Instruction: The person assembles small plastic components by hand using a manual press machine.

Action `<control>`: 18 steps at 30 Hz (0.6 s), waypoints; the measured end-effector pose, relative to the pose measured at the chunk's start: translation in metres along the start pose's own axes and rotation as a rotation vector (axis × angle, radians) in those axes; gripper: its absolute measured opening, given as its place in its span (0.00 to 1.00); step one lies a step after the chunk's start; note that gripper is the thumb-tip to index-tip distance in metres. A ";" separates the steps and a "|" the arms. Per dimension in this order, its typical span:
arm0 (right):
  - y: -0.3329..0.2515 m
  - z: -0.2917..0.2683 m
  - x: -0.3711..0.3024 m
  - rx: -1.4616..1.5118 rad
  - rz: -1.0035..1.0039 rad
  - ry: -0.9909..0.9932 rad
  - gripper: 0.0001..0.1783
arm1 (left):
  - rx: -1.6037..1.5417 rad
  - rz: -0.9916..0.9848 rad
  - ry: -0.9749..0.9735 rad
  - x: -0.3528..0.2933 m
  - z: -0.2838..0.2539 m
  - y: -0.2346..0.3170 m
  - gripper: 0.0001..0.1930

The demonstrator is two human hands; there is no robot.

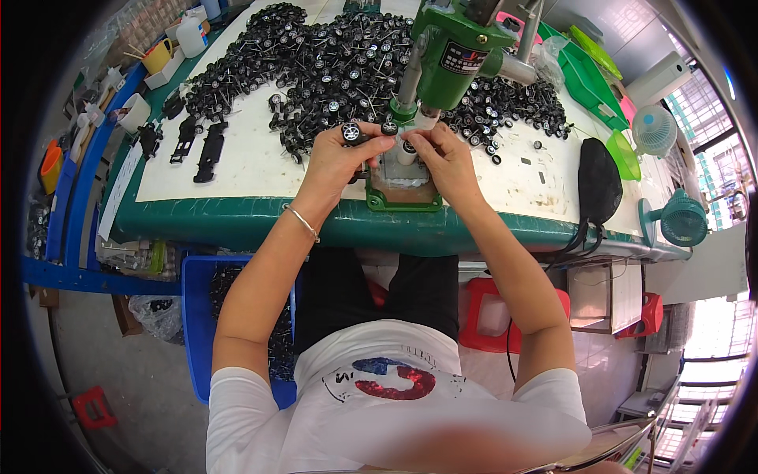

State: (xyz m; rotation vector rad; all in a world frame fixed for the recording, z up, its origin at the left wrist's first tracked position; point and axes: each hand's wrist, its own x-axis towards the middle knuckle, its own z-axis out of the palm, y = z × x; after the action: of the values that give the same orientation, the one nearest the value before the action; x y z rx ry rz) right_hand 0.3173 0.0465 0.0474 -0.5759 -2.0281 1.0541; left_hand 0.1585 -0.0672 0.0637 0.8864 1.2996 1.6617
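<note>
Wide table [253, 175], green press [444, 88]
Before it, the left hand [335, 160] holds a silver-faced wheel [351, 133]; the right hand [452, 164], fingers narrowed (grip: cannot tell), is at a small dark wheel [408, 146] under the press.

Wheels [351, 133]: plas., shiny hubs [333, 106]; press [444, 81]: glossy ptd. metal.

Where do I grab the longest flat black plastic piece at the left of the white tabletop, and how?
I'd pinch the longest flat black plastic piece across its middle, thumb and fingers on its two long edges, probably coming from above. It lies flat and narrow, pointing away from the person, with a shorter black plastic piece close on its left.
</note>
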 end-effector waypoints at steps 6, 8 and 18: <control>-0.003 -0.011 0.003 0.303 0.366 0.032 0.14 | 0.050 0.057 -0.040 0.004 0.013 -0.001 0.07; -0.002 -0.027 0.011 0.391 0.323 0.126 0.17 | 0.078 0.089 -0.068 0.008 0.017 -0.002 0.07; -0.097 -0.117 0.123 0.556 0.003 0.228 0.14 | 0.048 0.161 -0.100 0.023 0.028 0.001 0.08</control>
State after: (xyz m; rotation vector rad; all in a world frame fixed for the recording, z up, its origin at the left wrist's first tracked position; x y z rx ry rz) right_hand 0.3312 0.1321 0.2220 -0.3804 -1.4486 1.4121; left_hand 0.1741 -0.0351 0.0718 1.1140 1.2319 1.6909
